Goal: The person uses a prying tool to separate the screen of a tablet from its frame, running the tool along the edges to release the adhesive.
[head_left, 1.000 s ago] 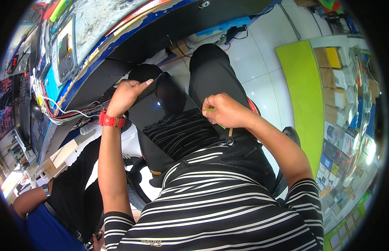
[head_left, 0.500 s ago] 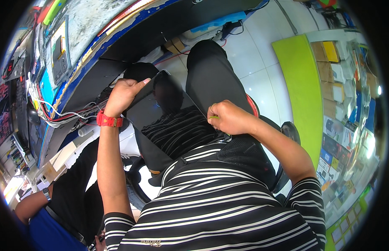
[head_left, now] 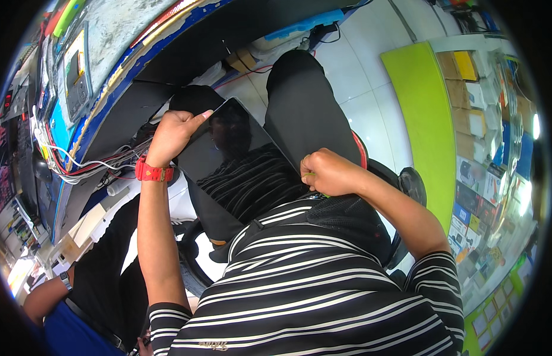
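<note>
A black tablet (head_left: 246,160) with a glossy dark screen lies tilted across my lap, its screen facing up and mirroring a striped shirt. My left hand (head_left: 176,135) grips its far left edge, thumb on the screen side and fingers out of sight beneath. At the tablet's right edge, my right hand (head_left: 328,172) is closed in a pinch around a small yellow-green tool, of which only a short bit shows by the fingers. The tool's tip is too small to make out against the edge.
A worn workbench (head_left: 118,41) with cables (head_left: 89,172) along its side stands at the left. Another person's arm (head_left: 47,295) is at lower left. A glass display case (head_left: 489,178) with boxes and a green panel (head_left: 418,113) is on the right.
My right hand has slid slightly down along the tablet's right edge, toward my body. My left hand keeps its hold, and the tablet's tilt has shifted a little.
</note>
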`<state>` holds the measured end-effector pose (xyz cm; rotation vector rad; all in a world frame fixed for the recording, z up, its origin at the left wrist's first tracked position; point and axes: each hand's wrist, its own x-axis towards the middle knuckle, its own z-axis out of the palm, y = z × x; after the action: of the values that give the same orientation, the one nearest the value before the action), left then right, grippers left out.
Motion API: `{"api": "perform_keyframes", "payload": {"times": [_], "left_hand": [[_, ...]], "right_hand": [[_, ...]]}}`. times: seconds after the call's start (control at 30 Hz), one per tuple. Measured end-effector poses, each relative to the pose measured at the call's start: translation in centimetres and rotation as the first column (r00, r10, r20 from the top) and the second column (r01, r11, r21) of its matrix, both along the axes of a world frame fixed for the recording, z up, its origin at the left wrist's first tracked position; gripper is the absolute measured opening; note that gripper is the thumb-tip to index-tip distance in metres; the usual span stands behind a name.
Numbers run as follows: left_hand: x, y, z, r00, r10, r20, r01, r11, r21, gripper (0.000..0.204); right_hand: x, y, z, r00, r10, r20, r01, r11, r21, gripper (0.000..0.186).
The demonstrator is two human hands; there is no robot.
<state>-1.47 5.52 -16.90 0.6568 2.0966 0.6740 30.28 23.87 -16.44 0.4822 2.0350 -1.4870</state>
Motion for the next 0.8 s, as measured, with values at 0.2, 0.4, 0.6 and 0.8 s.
{"api": "perform_keyframes", "payload": {"times": [0.2, 0.4, 0.6, 0.8], "left_hand": [[0.4, -0.5, -0.4, 0.998, 0.002, -0.063, -0.003, 1.000, -0.025, 0.069], [0.3, -1.4, -1.4, 1.000, 0.012, -0.011, -0.011, 0.999, 0.048, 0.069], [0.1, -2.8, -1.1, 0.979, 0.130, 0.159, -0.141, 0.988, 0.059, 0.068], [-0.6, -2.1, -0.4, 0.995, 0.034, 0.096, -0.041, 0.997, 0.071, 0.065]], "right_hand": [[-1.1, 0.2, 0.6, 0.990, 0.090, 0.105, -0.091, 0.996, 0.008, 0.008], [-0.8, -0.2, -0.8, 0.972, 0.224, 0.075, -0.229, 0.972, 0.061, 0.010], [-0.1, 0.2, -0.6, 0.937, 0.333, 0.109, -0.335, 0.942, 0.000, 0.012], [-2.5, 0.9, -0.3, 0.935, -0.317, -0.156, 0.317, 0.948, -0.030, 0.017]]}}
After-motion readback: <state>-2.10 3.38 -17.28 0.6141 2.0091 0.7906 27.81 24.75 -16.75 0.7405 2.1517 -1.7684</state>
